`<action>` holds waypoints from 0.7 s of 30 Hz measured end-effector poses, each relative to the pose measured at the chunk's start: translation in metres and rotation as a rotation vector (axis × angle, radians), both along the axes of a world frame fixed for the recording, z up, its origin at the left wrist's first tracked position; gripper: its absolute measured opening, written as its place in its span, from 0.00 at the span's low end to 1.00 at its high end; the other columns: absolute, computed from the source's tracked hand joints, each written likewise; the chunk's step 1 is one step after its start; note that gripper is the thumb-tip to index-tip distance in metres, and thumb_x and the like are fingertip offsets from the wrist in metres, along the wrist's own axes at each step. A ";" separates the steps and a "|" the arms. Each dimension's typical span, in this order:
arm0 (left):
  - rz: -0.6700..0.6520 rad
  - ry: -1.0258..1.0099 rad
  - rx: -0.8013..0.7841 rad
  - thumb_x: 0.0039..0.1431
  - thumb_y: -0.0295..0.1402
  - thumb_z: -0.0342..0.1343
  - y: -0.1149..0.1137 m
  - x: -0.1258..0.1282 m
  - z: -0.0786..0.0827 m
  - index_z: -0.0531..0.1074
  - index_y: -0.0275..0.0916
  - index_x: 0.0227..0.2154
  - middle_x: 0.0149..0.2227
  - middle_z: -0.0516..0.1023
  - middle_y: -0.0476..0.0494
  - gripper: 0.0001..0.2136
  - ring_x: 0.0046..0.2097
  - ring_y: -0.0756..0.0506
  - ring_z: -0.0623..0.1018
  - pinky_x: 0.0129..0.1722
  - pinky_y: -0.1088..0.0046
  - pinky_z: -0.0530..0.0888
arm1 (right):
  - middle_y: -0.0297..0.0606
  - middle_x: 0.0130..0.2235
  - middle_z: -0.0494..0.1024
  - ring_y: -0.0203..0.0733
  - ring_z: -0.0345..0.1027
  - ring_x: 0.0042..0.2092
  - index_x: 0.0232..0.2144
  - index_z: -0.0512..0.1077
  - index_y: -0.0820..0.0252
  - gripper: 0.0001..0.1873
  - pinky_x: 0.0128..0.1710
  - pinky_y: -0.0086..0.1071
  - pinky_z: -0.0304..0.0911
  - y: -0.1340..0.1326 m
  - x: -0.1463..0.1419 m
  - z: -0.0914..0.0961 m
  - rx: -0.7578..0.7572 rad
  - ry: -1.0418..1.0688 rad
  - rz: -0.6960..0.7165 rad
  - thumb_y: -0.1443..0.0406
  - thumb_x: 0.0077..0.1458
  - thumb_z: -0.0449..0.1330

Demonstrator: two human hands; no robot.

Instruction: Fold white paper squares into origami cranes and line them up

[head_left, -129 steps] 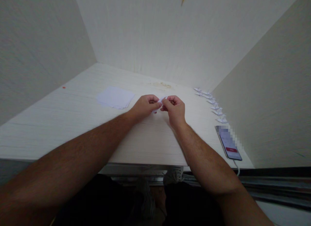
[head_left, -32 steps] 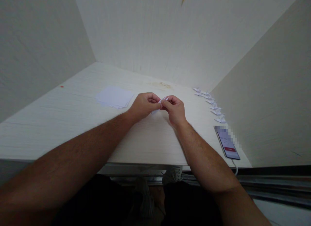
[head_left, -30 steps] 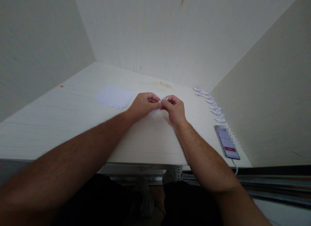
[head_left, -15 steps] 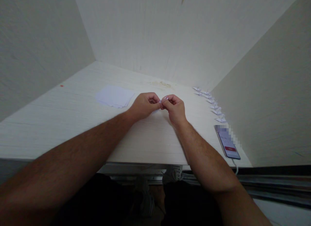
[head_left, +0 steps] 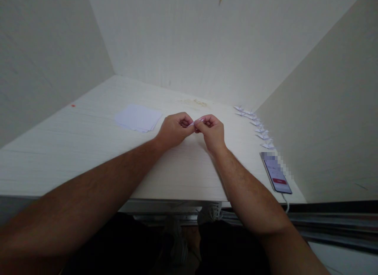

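My left hand (head_left: 174, 129) and my right hand (head_left: 212, 131) meet just above the middle of a pale wooden desk (head_left: 88, 149). Both are closed in a pinch on one small folded piece of white paper (head_left: 197, 121), of which only a thin sliver shows between the fingertips. The fingers curl inward and hide the rest of the paper.
A loose stack of white paper squares (head_left: 138, 117) lies left of my hands. Several small folded paper figures (head_left: 256, 125) line the right wall. A phone (head_left: 277, 175) with a lit screen and a cable lies at the right front corner. Walls close in on three sides.
The paper showed more between my fingers earlier; now only a sliver is visible as the pinch has tightened. My hands have stayed in the same spot.
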State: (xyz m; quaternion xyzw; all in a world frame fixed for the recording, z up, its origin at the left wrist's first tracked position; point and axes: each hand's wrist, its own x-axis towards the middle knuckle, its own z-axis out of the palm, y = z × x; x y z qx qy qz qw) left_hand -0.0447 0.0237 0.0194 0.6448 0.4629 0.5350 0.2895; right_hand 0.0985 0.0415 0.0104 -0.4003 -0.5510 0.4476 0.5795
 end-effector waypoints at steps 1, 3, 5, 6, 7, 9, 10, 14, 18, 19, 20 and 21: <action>0.008 0.007 0.004 0.49 0.40 0.64 0.000 0.000 0.000 0.72 0.39 0.22 0.21 0.75 0.50 0.11 0.24 0.52 0.70 0.23 0.77 0.64 | 0.28 0.25 0.74 0.33 0.67 0.27 0.26 0.70 0.56 0.12 0.30 0.31 0.67 0.000 0.000 0.000 0.006 -0.012 -0.004 0.58 0.44 0.69; 0.029 0.031 0.012 0.48 0.39 0.64 0.000 -0.001 0.000 0.71 0.39 0.22 0.21 0.74 0.51 0.10 0.24 0.52 0.69 0.23 0.76 0.64 | 0.28 0.25 0.74 0.33 0.67 0.27 0.26 0.71 0.56 0.11 0.31 0.31 0.68 0.000 0.001 0.000 0.025 -0.033 -0.018 0.58 0.45 0.68; 0.060 0.069 0.034 0.48 0.37 0.64 0.001 -0.002 -0.001 0.71 0.39 0.22 0.21 0.74 0.51 0.09 0.24 0.52 0.69 0.24 0.75 0.64 | 0.29 0.25 0.74 0.33 0.66 0.27 0.26 0.72 0.56 0.10 0.31 0.31 0.68 -0.001 0.001 0.001 0.048 -0.049 -0.033 0.59 0.46 0.68; 0.077 0.093 0.050 0.49 0.37 0.63 0.001 -0.003 -0.002 0.72 0.39 0.23 0.21 0.74 0.51 0.08 0.25 0.52 0.69 0.25 0.75 0.65 | 0.29 0.26 0.75 0.33 0.66 0.27 0.26 0.72 0.56 0.09 0.31 0.31 0.68 -0.001 0.001 0.001 0.060 -0.058 -0.042 0.59 0.46 0.67; 0.093 0.121 0.071 0.50 0.36 0.62 0.001 -0.004 -0.003 0.72 0.39 0.23 0.22 0.74 0.51 0.08 0.25 0.51 0.69 0.26 0.75 0.65 | 0.29 0.26 0.75 0.33 0.67 0.27 0.26 0.72 0.56 0.09 0.31 0.31 0.68 -0.001 0.001 0.001 0.071 -0.070 -0.052 0.59 0.47 0.67; 0.119 0.176 0.113 0.51 0.36 0.61 0.001 -0.005 -0.004 0.73 0.39 0.25 0.24 0.76 0.50 0.06 0.27 0.50 0.71 0.28 0.74 0.67 | 0.29 0.26 0.75 0.33 0.67 0.28 0.25 0.73 0.56 0.07 0.31 0.31 0.68 -0.002 0.001 0.001 0.090 -0.094 -0.071 0.60 0.47 0.65; 0.127 0.197 0.132 0.51 0.35 0.61 0.002 -0.005 -0.005 0.74 0.39 0.26 0.25 0.77 0.49 0.06 0.28 0.50 0.72 0.29 0.73 0.68 | 0.29 0.26 0.75 0.33 0.67 0.28 0.25 0.73 0.56 0.06 0.31 0.31 0.68 -0.001 0.001 0.001 0.095 -0.101 -0.077 0.61 0.48 0.65; 0.132 0.230 0.177 0.53 0.35 0.59 0.003 -0.005 -0.007 0.75 0.39 0.27 0.29 0.79 0.47 0.05 0.31 0.48 0.75 0.34 0.72 0.71 | 0.29 0.26 0.75 0.33 0.67 0.28 0.25 0.73 0.56 0.04 0.32 0.32 0.69 -0.001 0.002 0.000 0.092 -0.088 -0.075 0.62 0.47 0.64; 0.086 0.179 0.154 0.53 0.35 0.60 0.002 -0.004 -0.006 0.77 0.39 0.29 0.30 0.81 0.47 0.05 0.32 0.48 0.76 0.36 0.71 0.72 | 0.29 0.27 0.76 0.34 0.68 0.29 0.25 0.74 0.55 0.04 0.32 0.32 0.70 -0.002 0.003 0.002 0.078 -0.032 -0.068 0.63 0.46 0.66; 0.072 0.151 0.135 0.53 0.36 0.61 0.001 -0.004 -0.005 0.77 0.39 0.29 0.30 0.81 0.47 0.06 0.32 0.48 0.76 0.35 0.72 0.72 | 0.29 0.27 0.76 0.34 0.68 0.29 0.25 0.74 0.55 0.04 0.32 0.32 0.70 -0.002 0.003 0.003 0.075 -0.019 -0.063 0.63 0.46 0.66; 0.060 0.122 0.113 0.53 0.37 0.62 0.001 -0.003 -0.005 0.77 0.39 0.29 0.30 0.81 0.47 0.07 0.32 0.48 0.76 0.35 0.72 0.72 | 0.30 0.27 0.76 0.34 0.68 0.30 0.25 0.74 0.55 0.04 0.32 0.33 0.70 -0.003 0.003 0.003 0.071 -0.008 -0.059 0.64 0.46 0.66; 0.051 0.095 0.091 0.53 0.38 0.62 0.001 -0.003 -0.004 0.77 0.39 0.29 0.30 0.81 0.47 0.08 0.31 0.49 0.75 0.34 0.73 0.71 | 0.30 0.28 0.77 0.34 0.68 0.30 0.25 0.75 0.55 0.04 0.33 0.33 0.70 -0.003 0.003 0.004 0.069 -0.001 -0.054 0.64 0.46 0.66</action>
